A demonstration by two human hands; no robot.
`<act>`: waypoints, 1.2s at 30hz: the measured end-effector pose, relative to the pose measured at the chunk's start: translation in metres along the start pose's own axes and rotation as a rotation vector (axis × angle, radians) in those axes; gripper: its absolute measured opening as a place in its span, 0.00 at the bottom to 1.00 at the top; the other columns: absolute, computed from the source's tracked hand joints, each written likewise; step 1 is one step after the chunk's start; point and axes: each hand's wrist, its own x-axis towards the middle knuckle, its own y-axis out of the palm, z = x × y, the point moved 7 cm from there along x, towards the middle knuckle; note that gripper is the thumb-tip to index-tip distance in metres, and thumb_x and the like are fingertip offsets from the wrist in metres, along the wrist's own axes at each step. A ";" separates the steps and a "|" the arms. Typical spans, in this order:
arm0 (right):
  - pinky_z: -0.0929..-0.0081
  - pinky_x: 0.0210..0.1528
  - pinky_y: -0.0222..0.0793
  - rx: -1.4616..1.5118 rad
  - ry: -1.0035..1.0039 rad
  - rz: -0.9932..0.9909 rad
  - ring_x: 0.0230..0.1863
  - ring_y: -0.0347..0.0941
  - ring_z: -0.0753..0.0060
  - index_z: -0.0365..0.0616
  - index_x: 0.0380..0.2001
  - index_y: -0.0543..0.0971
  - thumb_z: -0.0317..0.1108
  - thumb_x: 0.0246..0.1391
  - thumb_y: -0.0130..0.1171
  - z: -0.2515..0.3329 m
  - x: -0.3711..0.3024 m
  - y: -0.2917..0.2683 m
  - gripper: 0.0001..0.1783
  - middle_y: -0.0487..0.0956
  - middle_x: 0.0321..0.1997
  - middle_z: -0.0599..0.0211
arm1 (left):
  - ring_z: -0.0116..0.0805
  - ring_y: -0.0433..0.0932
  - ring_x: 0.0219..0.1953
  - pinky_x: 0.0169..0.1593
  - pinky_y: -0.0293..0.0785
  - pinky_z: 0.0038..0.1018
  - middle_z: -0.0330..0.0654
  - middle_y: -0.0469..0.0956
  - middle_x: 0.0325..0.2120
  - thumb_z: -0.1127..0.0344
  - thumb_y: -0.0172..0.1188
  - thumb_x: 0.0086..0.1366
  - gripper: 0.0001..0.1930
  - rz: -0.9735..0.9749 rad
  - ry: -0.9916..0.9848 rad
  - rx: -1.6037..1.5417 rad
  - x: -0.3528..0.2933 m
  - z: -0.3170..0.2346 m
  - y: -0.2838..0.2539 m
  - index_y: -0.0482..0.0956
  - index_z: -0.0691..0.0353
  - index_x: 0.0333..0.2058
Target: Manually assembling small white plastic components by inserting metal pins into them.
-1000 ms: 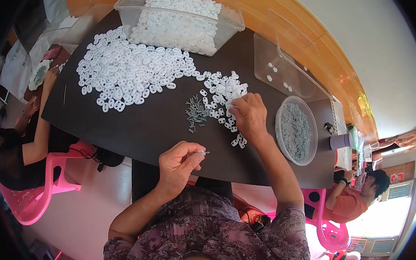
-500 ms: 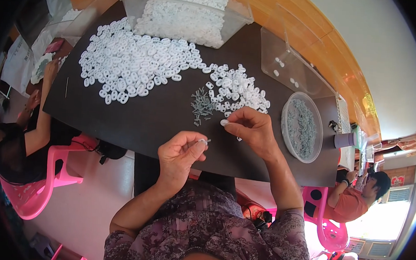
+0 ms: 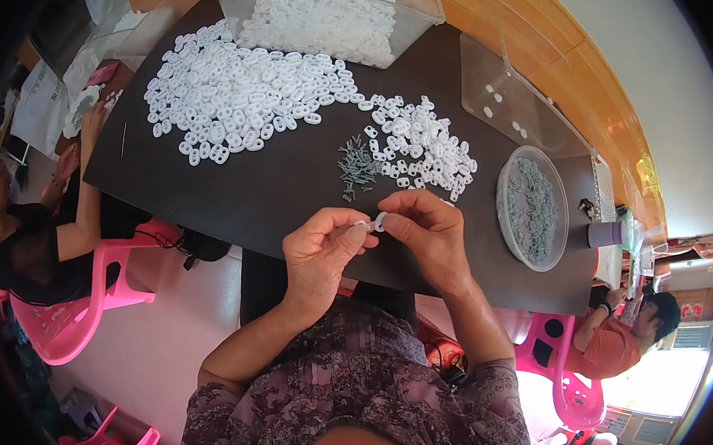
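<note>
The fingers point(image 3: 354, 232) of the left hand point(image 3: 319, 253) are closing in a pinch on something small that is too fine to identify. The fingers point(image 3: 395, 221) of the right hand point(image 3: 428, 234) are gripping a small white plastic ring point(image 3: 380, 220) by its right side. The two pinches are meeting at the ring, tip to tip, so the ring is lying between the hands, just right of the left fingertips. Its long axis cannot be told at this size. Both hands are hovering over the near edge of the dark table point(image 3: 237, 192), with the right hand nearer the supply.

Just beyond the fingers, a small cluster of grey screws point(image 3: 358, 168) is lying on the table. Touching it on the right, a loose heap of white rings point(image 3: 425, 145) is spreading toward the far right. A larger heap of white rings point(image 3: 234, 95) is covering the far left of the table. A clear plastic bin point(image 3: 335, 16) of the same rings is standing at the far edge. A round clear bowl point(image 3: 532, 207) of grey parts is sitting to the right, well apart from the hands.

A bare strip of table is running along the near edge on both sides of the hands, leaving open room. Other people are sitting on pink chairs point(image 3: 86, 305) at the left and right ends.
</note>
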 end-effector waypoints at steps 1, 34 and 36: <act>0.85 0.39 0.69 0.002 0.001 0.001 0.35 0.72 0.86 0.36 0.37 0.78 0.24 0.53 0.59 -0.003 -0.001 0.002 0.07 0.78 0.32 0.72 | 0.27 0.79 0.33 0.37 0.74 0.20 0.43 0.79 0.32 0.71 0.57 0.65 0.08 -0.015 -0.013 -0.012 -0.001 0.001 0.001 0.76 0.70 0.38; 0.87 0.35 0.67 -0.036 -0.015 -0.108 0.31 0.69 0.88 0.37 0.40 0.79 0.24 0.55 0.57 -0.003 -0.014 0.010 0.09 0.79 0.32 0.75 | 0.21 0.77 0.31 0.35 0.76 0.17 0.39 0.78 0.32 0.73 0.58 0.64 0.10 -0.069 -0.027 -0.004 -0.014 0.005 -0.009 0.76 0.68 0.43; 0.87 0.36 0.67 -0.035 -0.023 -0.104 0.31 0.69 0.88 0.37 0.40 0.79 0.24 0.55 0.57 -0.004 -0.014 0.011 0.09 0.79 0.32 0.75 | 0.21 0.77 0.30 0.34 0.75 0.17 0.39 0.78 0.31 0.73 0.58 0.64 0.10 -0.077 -0.043 0.023 -0.014 0.006 -0.010 0.76 0.67 0.43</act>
